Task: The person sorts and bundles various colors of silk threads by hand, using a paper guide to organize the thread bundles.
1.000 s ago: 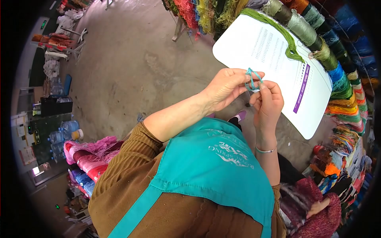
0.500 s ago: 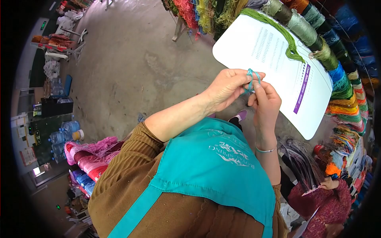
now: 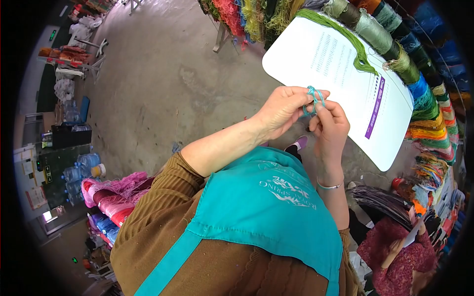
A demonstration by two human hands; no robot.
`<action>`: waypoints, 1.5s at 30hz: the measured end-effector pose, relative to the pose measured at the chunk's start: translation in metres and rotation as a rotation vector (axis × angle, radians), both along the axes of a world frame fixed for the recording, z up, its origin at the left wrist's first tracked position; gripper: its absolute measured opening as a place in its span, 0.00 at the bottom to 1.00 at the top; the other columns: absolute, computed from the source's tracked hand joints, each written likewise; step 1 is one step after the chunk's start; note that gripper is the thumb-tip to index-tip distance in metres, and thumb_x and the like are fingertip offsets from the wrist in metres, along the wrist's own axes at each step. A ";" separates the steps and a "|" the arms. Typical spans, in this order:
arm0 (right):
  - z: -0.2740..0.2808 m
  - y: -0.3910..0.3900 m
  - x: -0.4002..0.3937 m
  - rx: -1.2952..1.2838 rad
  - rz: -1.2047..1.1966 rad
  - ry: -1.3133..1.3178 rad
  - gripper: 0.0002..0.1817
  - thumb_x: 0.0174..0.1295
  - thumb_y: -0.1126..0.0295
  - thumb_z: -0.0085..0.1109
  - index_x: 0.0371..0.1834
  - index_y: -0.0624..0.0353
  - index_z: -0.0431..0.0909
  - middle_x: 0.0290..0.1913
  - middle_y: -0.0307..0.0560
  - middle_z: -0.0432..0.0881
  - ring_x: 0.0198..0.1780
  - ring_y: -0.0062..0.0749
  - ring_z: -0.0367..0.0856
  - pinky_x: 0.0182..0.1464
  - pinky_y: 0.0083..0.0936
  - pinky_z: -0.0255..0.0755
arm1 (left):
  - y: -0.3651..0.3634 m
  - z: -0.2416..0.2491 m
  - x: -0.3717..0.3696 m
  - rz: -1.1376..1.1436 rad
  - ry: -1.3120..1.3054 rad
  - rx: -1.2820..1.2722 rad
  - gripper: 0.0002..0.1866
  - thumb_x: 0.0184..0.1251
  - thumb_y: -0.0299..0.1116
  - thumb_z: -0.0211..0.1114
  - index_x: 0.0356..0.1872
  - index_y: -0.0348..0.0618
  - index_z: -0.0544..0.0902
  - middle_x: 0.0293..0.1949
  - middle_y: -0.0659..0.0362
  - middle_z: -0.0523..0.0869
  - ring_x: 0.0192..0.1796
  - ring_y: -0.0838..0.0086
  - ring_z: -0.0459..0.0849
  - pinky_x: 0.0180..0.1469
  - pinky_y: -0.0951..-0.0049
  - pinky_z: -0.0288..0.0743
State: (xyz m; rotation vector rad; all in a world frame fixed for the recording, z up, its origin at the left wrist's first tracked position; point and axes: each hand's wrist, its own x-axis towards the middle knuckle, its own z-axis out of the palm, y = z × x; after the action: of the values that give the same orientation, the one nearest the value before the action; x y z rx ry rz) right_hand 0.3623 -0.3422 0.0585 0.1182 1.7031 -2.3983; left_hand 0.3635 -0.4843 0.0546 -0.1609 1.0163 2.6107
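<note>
Above the apron, my left hand [image 3: 284, 111] pinches a small looped strand of teal thread [image 3: 311, 92] between thumb and fingers. My right hand [image 3: 330, 121], with a bracelet at the wrist, grips the lower side of the same thread with thumb and forefinger. The two hands almost touch, and the fingers partly hide the thread. Just beyond them is a white board [image 3: 296, 54] with printed text and a purple strip. A skein of green thread [image 3: 340, 30] lies along the board's top edge.
Rolls and hanks of coloured thread [image 3: 375, 33] line the right side. At lower right, a co-worker in a dark red patterned top [image 3: 395, 251] holds a white sheet. Pink thread hanks [image 3: 116, 187] and water bottles [image 3: 73, 172] are at left.
My hands stay nearly in place, with the teal loop shifted slightly between the fingers. The board appears a little further left. At lower right, the co-worker's arms have moved, and a white sheet shows.
</note>
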 end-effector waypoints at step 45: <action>-0.004 0.000 0.002 0.008 -0.017 -0.009 0.03 0.65 0.76 0.58 0.33 0.61 0.77 0.18 0.26 0.66 0.18 0.06 0.56 0.20 0.12 0.46 | 0.002 -0.001 -0.002 -0.018 -0.008 0.293 0.21 0.72 0.30 0.55 0.59 0.20 0.71 0.63 0.41 0.73 0.62 0.66 0.75 0.62 0.68 0.73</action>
State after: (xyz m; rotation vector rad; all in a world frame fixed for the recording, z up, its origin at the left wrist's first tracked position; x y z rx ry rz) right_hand 0.3640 -0.3425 0.0542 0.1453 1.7151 -2.3993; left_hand 0.3610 -0.4819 0.0537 -0.0899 0.6179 2.7023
